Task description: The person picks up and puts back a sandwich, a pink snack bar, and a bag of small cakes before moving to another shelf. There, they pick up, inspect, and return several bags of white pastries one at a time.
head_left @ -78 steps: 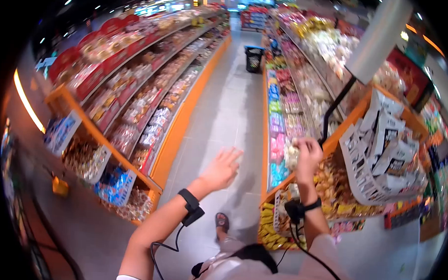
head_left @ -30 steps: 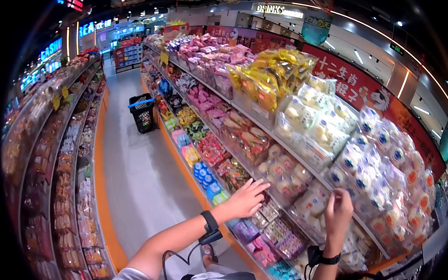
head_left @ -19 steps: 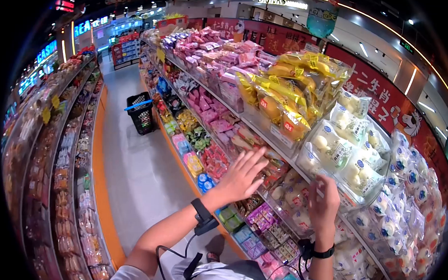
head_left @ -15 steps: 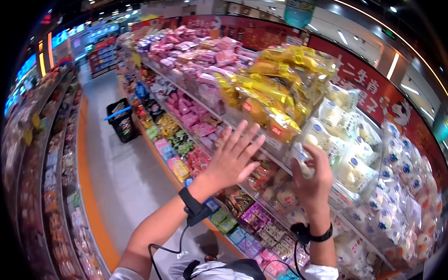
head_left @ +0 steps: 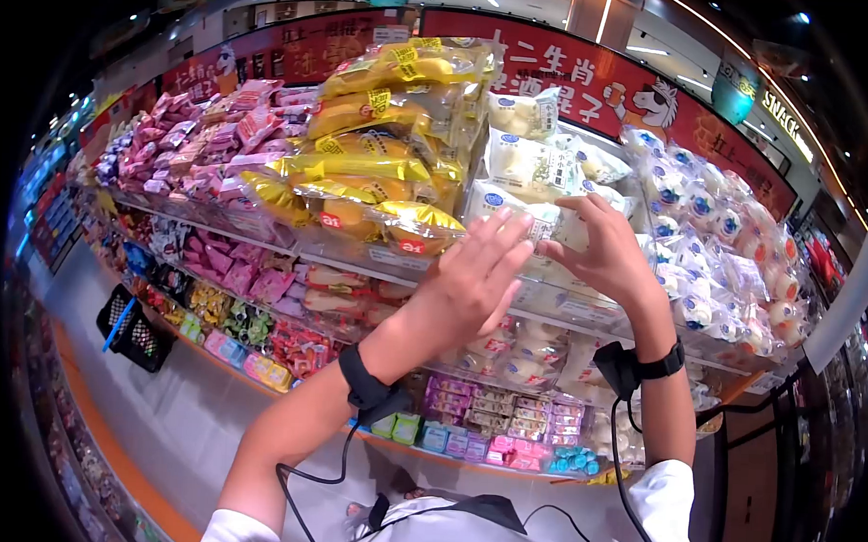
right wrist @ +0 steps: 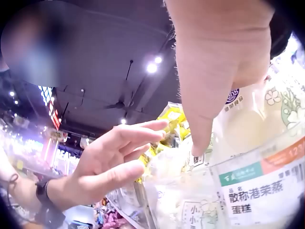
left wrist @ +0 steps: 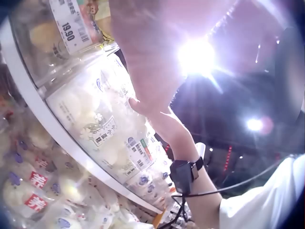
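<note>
My left hand (head_left: 477, 272) reaches over the front of a clear shelf bin, its fingers extended beside the white packs of steamed cakes (head_left: 529, 164). Just to its right, my right hand (head_left: 602, 243) is over the same packs, thumb and fingers spread in a wide curve. Seen from the right wrist, the right thumb comes down right at a pack (right wrist: 243, 124) behind a price label (right wrist: 257, 191), and the left hand (right wrist: 112, 160) has nothing in its fingers. The right hand's fingertips are partly lost among the packs. Yellow-wrapped cakes (head_left: 371, 164) lie left of both hands.
Pink packs (head_left: 209, 134) fill the shelf's left end; round clear-wrapped pastries (head_left: 708, 223) are piled at the right. Lower tiers hold small sweets (head_left: 449, 401). A black shopping basket (head_left: 140, 332) stands on the aisle floor, and a pale post (head_left: 849, 295) rises at the right.
The view has swung right from the aisle to face the shelf. Both hands have come up to the white cake packs and closer together; the right hand's fingers have spread.
</note>
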`<state>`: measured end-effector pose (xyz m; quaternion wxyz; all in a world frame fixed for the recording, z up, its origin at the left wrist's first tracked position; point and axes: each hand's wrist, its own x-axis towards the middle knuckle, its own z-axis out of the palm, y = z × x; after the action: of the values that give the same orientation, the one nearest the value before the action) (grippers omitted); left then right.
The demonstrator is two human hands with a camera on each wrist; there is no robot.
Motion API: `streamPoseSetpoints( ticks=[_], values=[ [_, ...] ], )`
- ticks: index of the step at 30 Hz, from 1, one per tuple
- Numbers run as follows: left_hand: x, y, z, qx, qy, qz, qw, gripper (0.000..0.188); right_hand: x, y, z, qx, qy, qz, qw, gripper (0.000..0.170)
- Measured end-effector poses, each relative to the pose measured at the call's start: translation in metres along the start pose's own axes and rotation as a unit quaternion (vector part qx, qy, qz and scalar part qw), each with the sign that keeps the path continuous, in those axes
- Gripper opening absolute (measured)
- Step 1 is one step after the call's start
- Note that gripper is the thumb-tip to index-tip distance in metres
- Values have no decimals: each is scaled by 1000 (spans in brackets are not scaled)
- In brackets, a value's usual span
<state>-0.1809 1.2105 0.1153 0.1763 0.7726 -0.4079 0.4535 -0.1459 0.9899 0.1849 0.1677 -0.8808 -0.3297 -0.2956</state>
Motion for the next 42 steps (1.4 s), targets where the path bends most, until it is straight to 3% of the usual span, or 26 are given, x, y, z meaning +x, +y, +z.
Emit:
streamPoseSetpoints(
  ticks=[2, 5, 10, 13, 14, 17, 20, 23, 24, 26, 27, 28, 29, 31, 32, 35, 36, 40, 42],
  values=[
    [4, -4, 12, -6, 26, -38, 999, 57, 5, 6, 0, 45, -17, -11, 999, 32],
    [10, -7, 17, 22, 38, -69, 997, 60, 12, -2, -14, 129, -107, 77, 983, 25],
    [23, -8, 25, -4, 101, -101, 990, 62, 4, 15, -9, 199, 3, 33, 979, 20],
    [30, -13, 34, -41, 165, -116, 979, 67, 1, 27, -2, 315, 38, 88, 944, 19],
    [33, -13, 36, -56, 189, -120, 973, 70, 2, 35, 3, 402, 55, 84, 910, 19],
    [44, -5, 30, -78, 163, -109, 978, 75, 7, 40, 7, 470, 107, 71, 873, 20],
    [51, 4, 19, 63, 60, -101, 991, 84, 6, 33, 12, 487, 203, 80, 846, 22],
    [52, 7, 33, 125, 52, -150, 979, 87, 2, 25, 20, 464, 202, 72, 860, 24],
    [52, 6, 36, 173, 64, -123, 975, 88, 2, 22, 23, 465, 193, 49, 863, 26],
    [56, -1, 40, 265, 89, -67, 958, 91, -3, 16, 12, 377, 129, 76, 914, 27],
    [58, -3, 40, 237, 70, -61, 967, 88, -5, 13, 8, 330, 95, 90, 935, 28],
    [58, -6, 39, 207, 51, -55, 975, 86, -6, 15, 15, 258, 152, 22, 954, 44],
    [59, -7, 39, 177, 31, -49, 983, 83, -10, 16, 13, 195, 152, -7, 969, 50],
    [60, -9, 43, 118, 92, -43, 988, 70, -19, 19, 5, 62, 154, -66, 984, 62],
    [59, -8, 44, 94, 114, -35, 988, 69, -22, 22, 2, 66, 132, -58, 987, 77],
    [58, -7, 45, 30, 177, -21, 983, 63, -31, 26, -9, 9, 122, -77, 989, 74],
    [58, -10, 47, 6, 204, -26, 979, 63, -31, 29, -7, -35, 136, -79, 987, 59],
    [62, 4, 39, -48, 252, -100, 961, 55, -25, 26, 10, -167, 155, 38, 973, 45],
    [67, 14, 32, -85, 263, -126, 953, 49, -16, 19, 17, -207, 175, 50, 961, 45]
  ],
)
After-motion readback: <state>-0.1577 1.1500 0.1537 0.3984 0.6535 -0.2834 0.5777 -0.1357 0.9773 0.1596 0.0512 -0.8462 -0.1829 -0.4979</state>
